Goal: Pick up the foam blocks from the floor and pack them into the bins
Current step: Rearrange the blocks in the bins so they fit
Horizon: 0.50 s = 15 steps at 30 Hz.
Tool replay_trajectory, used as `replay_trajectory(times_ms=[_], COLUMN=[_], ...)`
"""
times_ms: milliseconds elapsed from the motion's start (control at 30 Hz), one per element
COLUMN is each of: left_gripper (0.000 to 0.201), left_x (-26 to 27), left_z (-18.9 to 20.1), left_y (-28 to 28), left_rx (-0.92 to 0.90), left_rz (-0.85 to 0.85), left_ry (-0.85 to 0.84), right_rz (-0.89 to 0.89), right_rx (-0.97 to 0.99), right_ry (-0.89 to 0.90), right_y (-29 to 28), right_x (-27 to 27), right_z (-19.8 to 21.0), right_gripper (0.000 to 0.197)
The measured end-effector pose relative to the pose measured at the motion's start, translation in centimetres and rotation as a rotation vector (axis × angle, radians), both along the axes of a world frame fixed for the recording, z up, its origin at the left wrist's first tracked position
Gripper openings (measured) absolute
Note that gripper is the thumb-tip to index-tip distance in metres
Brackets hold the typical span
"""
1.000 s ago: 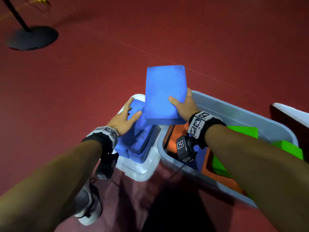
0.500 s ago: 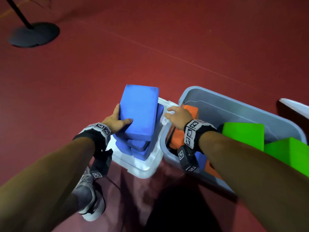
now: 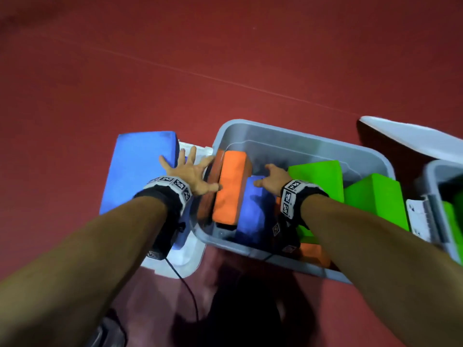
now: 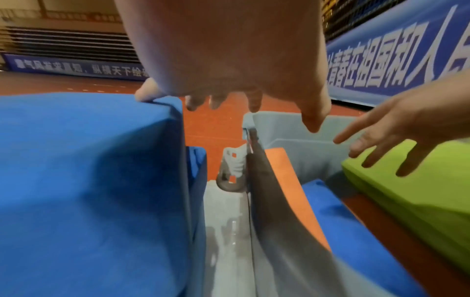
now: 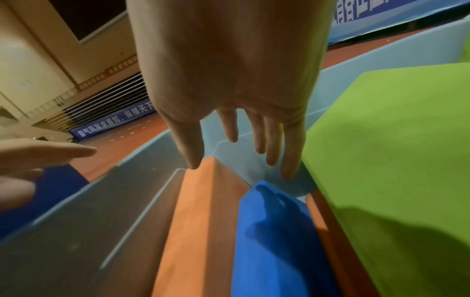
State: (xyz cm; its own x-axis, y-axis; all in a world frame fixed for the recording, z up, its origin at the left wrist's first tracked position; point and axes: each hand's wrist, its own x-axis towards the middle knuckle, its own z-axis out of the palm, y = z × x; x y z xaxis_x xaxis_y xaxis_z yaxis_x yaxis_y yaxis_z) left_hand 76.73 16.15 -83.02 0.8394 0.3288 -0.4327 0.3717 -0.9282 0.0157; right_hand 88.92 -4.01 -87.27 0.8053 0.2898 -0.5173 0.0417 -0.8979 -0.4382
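A large blue foam block point(image 3: 140, 171) lies on top of the blue stack in the white bin point(image 3: 185, 261). My left hand point(image 3: 190, 171) hovers open with fingers spread over that block's right edge; in the left wrist view one fingertip point(image 4: 146, 94) touches its far corner point(image 4: 89, 180). My right hand point(image 3: 271, 177) is open inside the grey bin point(image 3: 275, 131), its straight fingers point(image 5: 289, 160) hanging above a blue block point(image 5: 274, 231), between an upright orange block point(image 3: 231, 186) and a green block point(image 3: 318, 179). It holds nothing. A second green block point(image 3: 375, 201) leans at the right.
Another grey bin point(image 3: 441, 176) with green foam stands at the right edge, and a white-edged panel point(image 3: 411, 139) lies behind it. A cable point(image 3: 185, 284) trails from my left wrist. My shoe point(image 3: 107, 331) is at the bottom left. Red floor surrounds the bins.
The blue block passed from my right hand to my left and came down onto the stack in the white bin. My left hand has let go; my right hand moved into the grey bin.
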Motion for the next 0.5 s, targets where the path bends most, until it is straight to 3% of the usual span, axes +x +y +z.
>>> replay_trajectory(times_ms=[100,233,500], left_gripper=[0.101,0.105,0.122], left_x=[1.3,2.3,2.1], left_z=[-1.0,-2.4,-3.6], left_y=[-0.7,-0.1,-0.1], left_rx=[0.06,0.177,0.202], left_rz=[-0.145,-0.141,-0.114], left_ry=[0.095,0.219,0.194], right_rz=[0.052,0.146,0.271], right_rx=[-0.054,-0.075,0.001], right_ry=[0.007,0.045,0.039], right_y=[0.3,1.8,7.1], right_x=[1.3,3.5,6.2], right_z=[-1.3,-2.3,-3.5], right_gripper=[0.089,0.094,0.119])
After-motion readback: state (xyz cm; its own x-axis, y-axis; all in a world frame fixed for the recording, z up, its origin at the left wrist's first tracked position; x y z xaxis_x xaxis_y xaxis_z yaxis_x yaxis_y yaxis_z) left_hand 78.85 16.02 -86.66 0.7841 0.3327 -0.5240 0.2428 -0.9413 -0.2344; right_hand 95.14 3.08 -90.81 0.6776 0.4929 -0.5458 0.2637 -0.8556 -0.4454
